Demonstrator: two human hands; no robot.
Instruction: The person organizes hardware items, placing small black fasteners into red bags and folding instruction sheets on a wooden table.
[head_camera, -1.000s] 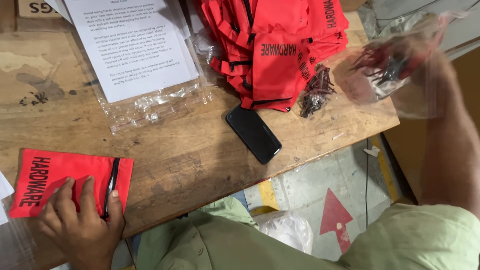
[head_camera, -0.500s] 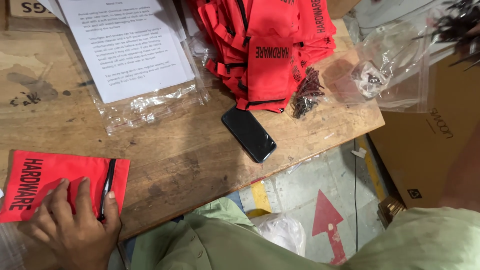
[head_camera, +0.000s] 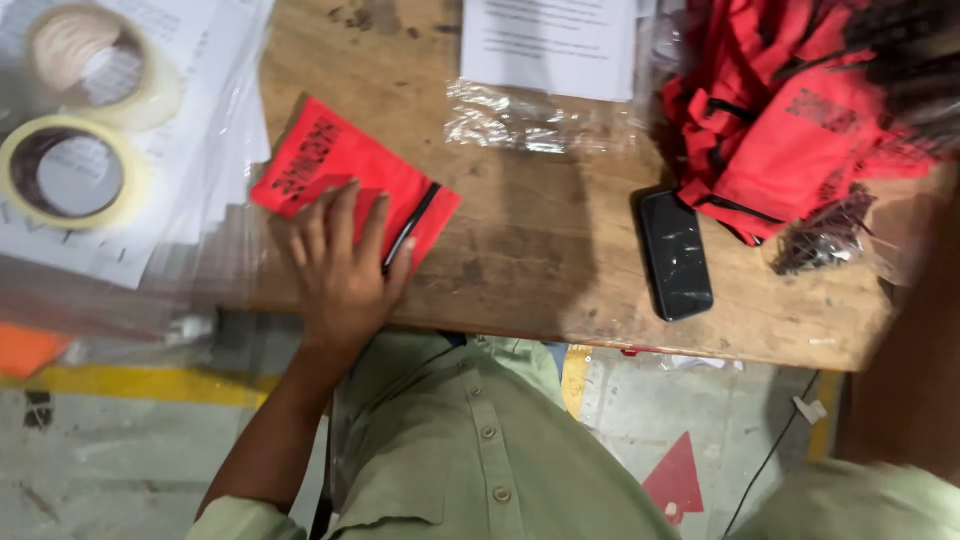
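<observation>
Head view: left hand (head_camera: 345, 268) spread flat, fingers wide, pressing a red pouch (head_camera: 345, 180) onto the wooden table (head_camera: 540, 260) near its front edge. Black phone (head_camera: 676, 254) lies well right of the pouch; heap of red pouches (head_camera: 790, 130) beyond it. Tape rolls (head_camera: 75, 150) left of the pouch. Right hand out of view.

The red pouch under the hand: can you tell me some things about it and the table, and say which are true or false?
1. The left hand lies flat on the red pouch. True.
2. The black phone lies on the pouch. False: it lies apart, on the wooden table.
3. Two tape rolls lie left of the pouch. True.
4. The pile of red pouches is on the floor. False: it is on the table.
</observation>
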